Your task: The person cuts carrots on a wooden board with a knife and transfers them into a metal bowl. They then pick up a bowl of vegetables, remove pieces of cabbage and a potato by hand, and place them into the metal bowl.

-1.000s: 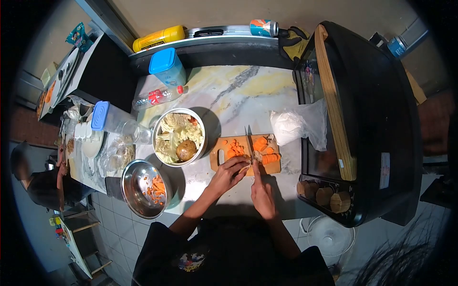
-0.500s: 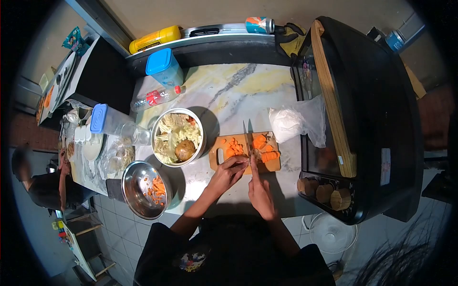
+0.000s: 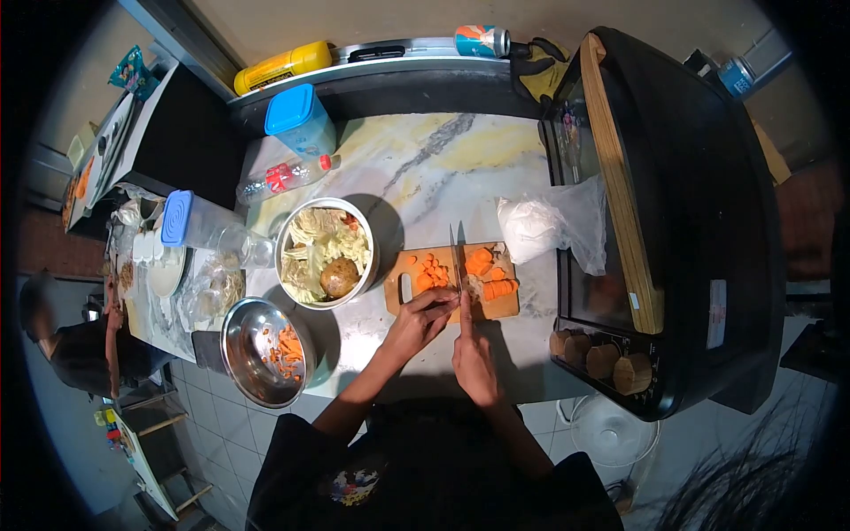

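Note:
A wooden cutting board (image 3: 506, 307) lies on the marble counter in front of me. My right hand (image 3: 476, 365) grips a knife (image 3: 455, 258), its index finger stretched along the top and the blade pointing away from me across the board. Left of the blade, my left hand (image 3: 420, 324) has its fingertips bunched close against the knife; whatever they pinch is hidden. Small chopped carrot pieces (image 3: 432, 273) sit on the board's left half. Larger carrot chunks (image 3: 479, 261) and carrot slices (image 3: 500, 289) rest to the right of the knife.
Left of the board stand a white bowl (image 3: 370, 281) with cabbage and a potato, and a steel bowl (image 3: 243, 367) with carrot bits. A bag of white powder (image 3: 531, 228) sits by the black oven (image 3: 699, 221). Another person (image 3: 88, 354) is at far left.
The view has shifted slightly. My right hand and the knife have moved only a little, and both hands keep about the same place over the board.

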Motion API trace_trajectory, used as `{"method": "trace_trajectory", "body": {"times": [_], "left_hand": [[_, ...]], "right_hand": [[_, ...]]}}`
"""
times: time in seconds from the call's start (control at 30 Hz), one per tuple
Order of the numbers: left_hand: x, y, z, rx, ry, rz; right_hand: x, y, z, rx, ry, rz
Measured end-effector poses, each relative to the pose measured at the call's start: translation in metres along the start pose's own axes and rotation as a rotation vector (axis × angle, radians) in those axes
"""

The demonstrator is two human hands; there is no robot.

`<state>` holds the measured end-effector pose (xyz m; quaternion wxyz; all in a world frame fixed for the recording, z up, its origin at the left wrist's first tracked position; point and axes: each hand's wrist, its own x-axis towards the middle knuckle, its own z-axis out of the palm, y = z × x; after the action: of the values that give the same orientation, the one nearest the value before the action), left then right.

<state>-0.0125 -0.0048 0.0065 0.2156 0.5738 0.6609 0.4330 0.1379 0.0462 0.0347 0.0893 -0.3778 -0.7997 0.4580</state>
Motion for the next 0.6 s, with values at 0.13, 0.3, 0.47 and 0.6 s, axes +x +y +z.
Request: {"method": "trace_trajectory", "body": {"times": [0.13,0.3,0.47,0.6], "left_hand": [[0.0,-0.002,0.0,0.001,-0.006,0.004],[0.0,-0.001,-0.001,-0.014,-0.017,-0.015],[0.004,0.001,-0.003,-0.002,0.0,0.006],[0.002,0.002,-0.003,-0.007,-0.009,-0.001]], "right_hand": [[0.0,0.001,0.005,-0.027,0.003,0.0],[0.0,0.008,0.016,-0.141,0.019,-0.038],[0.001,0.007,0.02,-0.207,0.031,-0.013],[0.002,-0.004,0.012,-0.208,-0.09,0.119]]}}
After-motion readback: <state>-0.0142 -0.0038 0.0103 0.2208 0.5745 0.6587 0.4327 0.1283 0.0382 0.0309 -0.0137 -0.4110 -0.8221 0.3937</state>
